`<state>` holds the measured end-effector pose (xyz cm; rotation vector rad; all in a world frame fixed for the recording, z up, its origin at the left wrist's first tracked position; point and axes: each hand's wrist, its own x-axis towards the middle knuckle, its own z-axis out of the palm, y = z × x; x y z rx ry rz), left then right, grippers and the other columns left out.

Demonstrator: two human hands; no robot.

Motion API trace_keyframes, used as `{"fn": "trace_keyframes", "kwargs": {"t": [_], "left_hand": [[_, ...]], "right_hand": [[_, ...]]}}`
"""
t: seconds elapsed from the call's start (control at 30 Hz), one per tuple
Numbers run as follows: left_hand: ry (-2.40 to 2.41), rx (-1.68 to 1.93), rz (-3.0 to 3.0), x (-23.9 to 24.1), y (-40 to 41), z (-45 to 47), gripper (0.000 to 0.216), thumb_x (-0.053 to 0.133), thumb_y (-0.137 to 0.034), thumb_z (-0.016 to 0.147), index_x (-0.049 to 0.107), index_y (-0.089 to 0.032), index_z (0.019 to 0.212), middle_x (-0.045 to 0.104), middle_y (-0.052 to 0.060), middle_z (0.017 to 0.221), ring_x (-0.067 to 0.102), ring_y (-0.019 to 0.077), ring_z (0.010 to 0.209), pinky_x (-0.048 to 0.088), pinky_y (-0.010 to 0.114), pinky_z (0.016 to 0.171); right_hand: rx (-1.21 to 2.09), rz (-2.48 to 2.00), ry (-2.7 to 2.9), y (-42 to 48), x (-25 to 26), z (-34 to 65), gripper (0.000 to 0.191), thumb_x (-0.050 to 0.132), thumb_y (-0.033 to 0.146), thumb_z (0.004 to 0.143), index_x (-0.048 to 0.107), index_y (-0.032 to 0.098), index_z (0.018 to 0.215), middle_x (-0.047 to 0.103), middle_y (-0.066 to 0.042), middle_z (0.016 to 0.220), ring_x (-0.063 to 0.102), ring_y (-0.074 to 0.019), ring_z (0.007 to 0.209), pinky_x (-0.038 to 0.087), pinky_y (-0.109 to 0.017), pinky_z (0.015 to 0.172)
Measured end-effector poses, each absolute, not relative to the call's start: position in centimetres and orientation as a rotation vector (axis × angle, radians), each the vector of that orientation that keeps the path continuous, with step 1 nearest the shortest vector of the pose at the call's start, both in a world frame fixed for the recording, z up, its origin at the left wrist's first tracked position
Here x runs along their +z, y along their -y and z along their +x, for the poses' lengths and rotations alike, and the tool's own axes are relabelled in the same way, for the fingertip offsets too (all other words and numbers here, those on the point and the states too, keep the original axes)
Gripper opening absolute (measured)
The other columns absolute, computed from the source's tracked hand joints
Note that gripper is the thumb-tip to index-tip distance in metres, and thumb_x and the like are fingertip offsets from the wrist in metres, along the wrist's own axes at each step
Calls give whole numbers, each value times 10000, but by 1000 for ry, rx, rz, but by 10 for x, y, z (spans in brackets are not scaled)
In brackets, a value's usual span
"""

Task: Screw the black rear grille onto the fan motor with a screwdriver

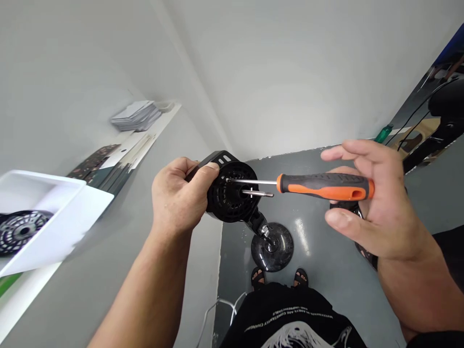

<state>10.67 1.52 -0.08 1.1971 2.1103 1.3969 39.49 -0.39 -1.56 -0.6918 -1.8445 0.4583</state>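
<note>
My left hand [181, 193] is closed around the edge of a black fan motor housing [232, 203], its thumb pressed on the rim. From the housing's middle juts a threaded metal shaft [261, 193]. An orange and grey screwdriver [322, 187] lies level, its tip at the slotted face above the shaft. My right hand [377, 208] holds it loosely: the handle's butt rests against the palm, while thumb and forefinger stand off the handle. Below the housing, the fan's stand runs down to a round glossy black base [273, 256] on the floor.
At left, a white bin [68, 222] with a black slotted round part [25, 232] stands on a shelf beside stacked papers [136, 116]. A pale wall lies ahead. A white cable [217, 304] hangs lower left. At right are a green-handled tool [384, 133] and black equipment [445, 125].
</note>
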Motion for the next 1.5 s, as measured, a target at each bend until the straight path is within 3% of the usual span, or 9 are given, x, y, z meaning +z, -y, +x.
{"fn": "trace_keyframes", "kwargs": {"t": [0.2, 0.37, 0.5, 0.67, 0.9, 1.07, 1.23, 1.4, 1.5], "left_hand": [[-2098, 1402, 1207, -1, -14, 106, 232, 730, -427, 622, 607, -231, 631, 503, -18, 514, 464, 139, 493, 345, 287, 416], [-2088, 1407, 1195, -1, -14, 106, 224, 733, -415, 631, 605, -231, 628, 505, -20, 509, 459, 140, 483, 340, 287, 404], [-2080, 1432, 1213, -2, -15, 105, 227, 747, -408, 632, 602, -234, 625, 525, -11, 527, 471, 146, 492, 333, 287, 395], [-2061, 1437, 1213, -2, -14, 105, 234, 741, -397, 637, 575, -235, 607, 492, -20, 506, 452, 138, 483, 333, 279, 396], [-2075, 1420, 1232, -2, -15, 106, 235, 736, -426, 626, 602, -233, 626, 525, -10, 532, 476, 147, 505, 334, 289, 407], [-2115, 1374, 1187, 1, -14, 106, 237, 720, -429, 635, 586, -236, 607, 488, -13, 508, 475, 150, 514, 350, 293, 428], [-2113, 1387, 1239, -1, -14, 104, 272, 716, -482, 606, 599, -238, 630, 511, -16, 529, 472, 141, 510, 339, 298, 425], [-2095, 1399, 1221, -4, -15, 104, 293, 708, -508, 574, 586, -246, 622, 503, -24, 511, 468, 137, 483, 327, 291, 395], [-2081, 1407, 1214, -4, -16, 105, 293, 710, -507, 569, 588, -246, 624, 497, -26, 499, 457, 133, 466, 322, 284, 377]], "right_hand": [[311, -799, 1815, 6, -11, 392, 241, 729, 326, 982, 630, 263, 1193, 679, 7, 813, 586, -114, 549, 520, -260, 445], [392, -691, 1814, 5, -9, 387, 503, 794, 315, 916, 547, 290, 1353, 685, -93, 1271, 737, -200, 915, 662, -343, 657], [277, -794, 1767, 3, -10, 385, 222, 705, 386, 1014, 605, 264, 1170, 533, 37, 678, 527, -111, 520, 417, -242, 386], [420, -712, 1770, 12, -7, 383, 555, 765, 294, 915, 524, 365, 1410, 585, -70, 1387, 727, -170, 871, 634, -331, 586], [210, -832, 1751, 2, -8, 388, 387, 814, 380, 938, 610, 271, 1248, 625, -14, 845, 628, -151, 669, 599, -310, 549], [298, -782, 1870, 15, -1, 385, 506, 768, 342, 942, 550, 275, 1394, 693, -91, 1224, 709, -186, 847, 619, -311, 572], [190, -870, 1882, 20, 4, 383, 253, 703, 433, 1017, 631, 246, 1171, 642, 8, 799, 607, -116, 591, 544, -229, 439], [307, -674, 1905, 14, 3, 388, 652, 838, 193, 799, 607, 240, 1407, 718, -97, 1287, 765, -221, 980, 713, -352, 783], [204, -771, 1936, 13, 5, 390, 391, 834, 286, 869, 692, 250, 1232, 775, -37, 979, 751, -194, 789, 673, -319, 649]]}}
